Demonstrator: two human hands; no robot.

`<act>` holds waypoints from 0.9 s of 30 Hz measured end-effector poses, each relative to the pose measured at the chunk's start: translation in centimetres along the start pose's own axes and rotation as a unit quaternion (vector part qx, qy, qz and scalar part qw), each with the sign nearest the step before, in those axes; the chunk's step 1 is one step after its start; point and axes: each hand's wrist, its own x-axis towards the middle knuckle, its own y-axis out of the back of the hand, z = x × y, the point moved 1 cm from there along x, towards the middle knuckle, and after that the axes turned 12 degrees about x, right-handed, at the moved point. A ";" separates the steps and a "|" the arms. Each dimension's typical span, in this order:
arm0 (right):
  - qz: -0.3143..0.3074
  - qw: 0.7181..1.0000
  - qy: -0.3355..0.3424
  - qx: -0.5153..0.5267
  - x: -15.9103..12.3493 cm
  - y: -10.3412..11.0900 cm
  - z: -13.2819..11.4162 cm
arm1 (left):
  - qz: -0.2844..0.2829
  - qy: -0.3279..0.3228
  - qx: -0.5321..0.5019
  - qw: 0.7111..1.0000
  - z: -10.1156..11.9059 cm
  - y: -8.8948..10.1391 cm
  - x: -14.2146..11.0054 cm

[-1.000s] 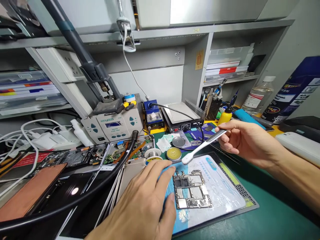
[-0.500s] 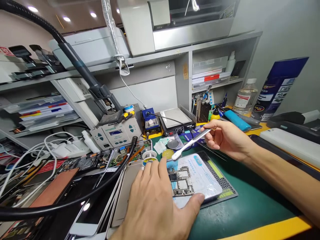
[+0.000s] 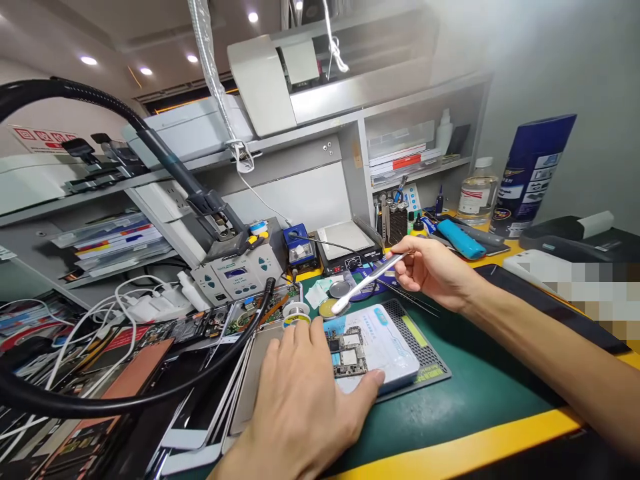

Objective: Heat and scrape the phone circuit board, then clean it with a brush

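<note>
My right hand (image 3: 433, 273) grips a toothbrush (image 3: 367, 283) by its grey end. The white brush head points down and left, close to an open round tin of yellowish paste (image 3: 327, 308); whether they touch I cannot tell. With fingers stretched out, my left hand (image 3: 305, 390) lies along the near left side of a white pad (image 3: 387, 350), its thumb at the pad's front edge. On that pad, just right of my left fingers, rests a phone circuit board (image 3: 350, 353), partly hidden by them. A spool of solder wire (image 3: 296, 312) stands beyond my left fingertips.
A dark perforated mat (image 3: 430, 373) lies under the pad on the green work surface (image 3: 450, 413). At left are flat phone parts (image 3: 140, 370) and a black hose (image 3: 200, 393). Rework stations (image 3: 235, 273) stand behind; a spray can (image 3: 533, 177) and a clear bottle (image 3: 477, 190) at right.
The view has shifted, so the bench items appear further left. Both hands keep about the same places over the pad, and the toothbrush is still held near the tin.
</note>
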 end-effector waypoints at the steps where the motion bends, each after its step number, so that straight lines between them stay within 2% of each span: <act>1: -0.002 1.000 0.000 0.001 0.0 0.0 0.0 | 0.003 0.000 0.004 1.000 0.4 0.0 0.1; 6: -0.006 1.000 0.001 0.006 0.1 0.2 -0.1 | 0.004 -0.023 -0.010 1.000 0.7 0.3 0.3; 14: -0.005 1.000 -0.004 0.013 0.1 0.3 -0.5 | -0.023 -0.149 -0.092 0.984 -4.1 1.0 -0.2; 19: -0.018 0.999 -0.031 0.023 0.0 -0.3 0.2 | -0.038 -0.146 -0.123 0.981 -6.2 1.1 -0.1; 27: -0.022 0.991 -0.119 0.053 0.3 -1.0 1.1 | -0.033 -0.172 -0.163 0.971 -7.9 0.1 0.9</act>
